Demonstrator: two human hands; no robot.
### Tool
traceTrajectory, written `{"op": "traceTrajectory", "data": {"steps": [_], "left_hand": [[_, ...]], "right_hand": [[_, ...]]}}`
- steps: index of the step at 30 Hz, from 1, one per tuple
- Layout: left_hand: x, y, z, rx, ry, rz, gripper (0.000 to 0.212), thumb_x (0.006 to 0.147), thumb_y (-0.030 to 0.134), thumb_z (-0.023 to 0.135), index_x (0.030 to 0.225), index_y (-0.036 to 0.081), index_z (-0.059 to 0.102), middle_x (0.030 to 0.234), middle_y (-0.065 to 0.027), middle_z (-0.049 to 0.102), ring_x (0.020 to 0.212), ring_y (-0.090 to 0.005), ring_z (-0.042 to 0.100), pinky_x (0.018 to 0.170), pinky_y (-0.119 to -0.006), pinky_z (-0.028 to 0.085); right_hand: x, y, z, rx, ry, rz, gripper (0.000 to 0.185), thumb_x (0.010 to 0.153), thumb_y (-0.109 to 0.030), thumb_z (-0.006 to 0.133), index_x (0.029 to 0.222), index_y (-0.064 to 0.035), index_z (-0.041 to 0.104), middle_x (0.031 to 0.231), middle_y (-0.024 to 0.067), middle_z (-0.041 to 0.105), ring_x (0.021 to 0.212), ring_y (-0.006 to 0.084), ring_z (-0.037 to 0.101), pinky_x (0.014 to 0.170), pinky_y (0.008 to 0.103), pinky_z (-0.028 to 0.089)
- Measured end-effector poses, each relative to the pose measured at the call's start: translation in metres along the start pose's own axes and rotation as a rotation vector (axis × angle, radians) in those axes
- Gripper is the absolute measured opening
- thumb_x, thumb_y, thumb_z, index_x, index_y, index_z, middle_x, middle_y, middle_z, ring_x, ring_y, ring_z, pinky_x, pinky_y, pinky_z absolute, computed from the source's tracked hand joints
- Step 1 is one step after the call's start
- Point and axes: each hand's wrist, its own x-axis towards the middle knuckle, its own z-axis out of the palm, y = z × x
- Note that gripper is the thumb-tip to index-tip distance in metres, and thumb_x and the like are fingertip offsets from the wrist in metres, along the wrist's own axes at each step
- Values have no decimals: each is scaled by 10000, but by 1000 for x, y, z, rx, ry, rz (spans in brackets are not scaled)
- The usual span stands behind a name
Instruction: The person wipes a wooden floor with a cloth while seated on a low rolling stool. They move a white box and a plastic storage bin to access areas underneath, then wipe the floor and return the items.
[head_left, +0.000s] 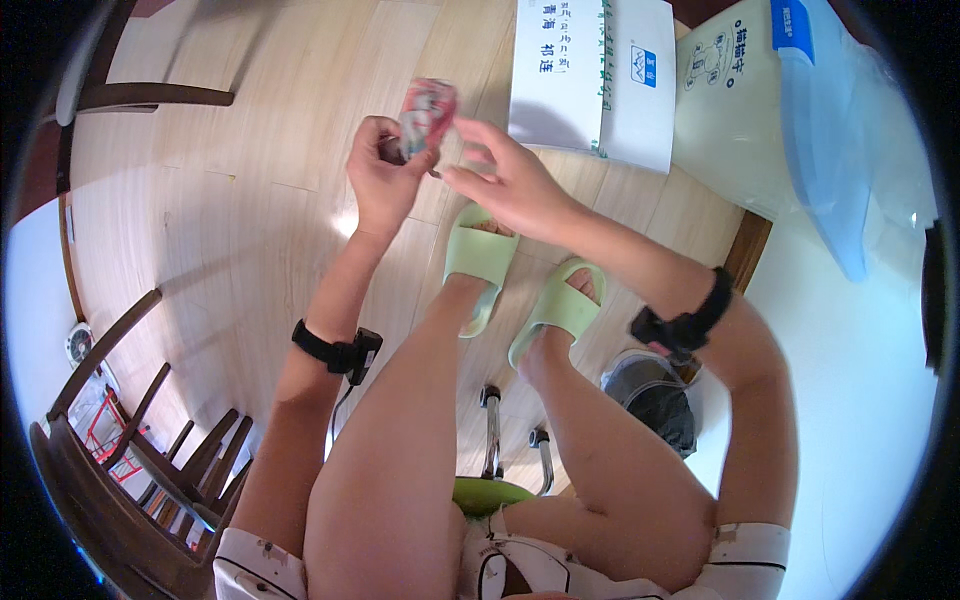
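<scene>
My left hand (385, 176) is closed around a small red and grey patterned item (427, 116), blurred, its kind unclear. A dark part shows between the fingers at its left side. Just to the right is my right hand (510, 176), blurred, with fingers partly spread and pointing towards the item. A gap seems to lie between its fingertips and the item, and I see nothing held in it. Both hands are above the wood-look floor (300, 142), beyond the green slippers (484, 251) on my feet.
A white carton (592, 112) with writing stands at the upper right, beside a large translucent container (724, 127) with a blue part. Dark wooden chairs (112, 480) are at the lower left. A bin with a dark bag (652, 405) stands right of my legs.
</scene>
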Motion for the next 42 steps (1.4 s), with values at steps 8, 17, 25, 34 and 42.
{"op": "traceTrajectory", "data": {"steps": [8, 17, 25, 34, 42], "left_hand": [[-31, 36, -1, 94, -158, 294, 607, 670, 14, 904, 1170, 5, 560, 1126, -107, 652, 1073, -226, 661, 1019, -385, 531], [-31, 35, -25, -349, -171, -164, 385, 919, -8, 678, 1265, -30, 511, 1162, -133, 670, 1039, -217, 666, 982, -390, 548], [-13, 22, -67, -827, -186, -568, 371, 994, 21, 560, 1353, -6, 472, 1186, -173, 635, 1066, -274, 632, 1064, -437, 505], [-10, 18, -70, -652, -191, -441, 282, 1008, 17, 565, 1288, 46, 580, 1181, -99, 659, 1080, -206, 633, 1007, -382, 498], [-15, 27, -73, -384, -326, -168, 289, 990, -39, 557, 1268, 27, 595, 1175, -47, 650, 1041, -147, 623, 925, -319, 516]], "right_hand": [[9, 0, 8, 696, 148, 134, 346, 1011, -167, 634, 1309, 0, 581, 1199, 80, 672, 1037, 179, 675, 870, 354, 576], [-12, 10, 12, 961, 280, 305, 285, 1061, -216, 550, 1310, -82, 582, 1256, 52, 659, 1144, 204, 645, 995, 463, 524], [-4, 28, 16, 1104, 147, 360, 379, 1035, -292, 537, 1368, -115, 569, 1313, 37, 651, 1205, 204, 612, 1058, 458, 452], [8, 15, 20, 953, 137, 283, 417, 1033, -346, 542, 1369, -101, 574, 1296, 22, 659, 1199, 184, 606, 1041, 432, 457], [15, 20, 40, 758, 312, 258, 438, 852, -196, 841, 1189, -19, 624, 1120, 70, 697, 973, 149, 667, 861, 342, 549]]}}
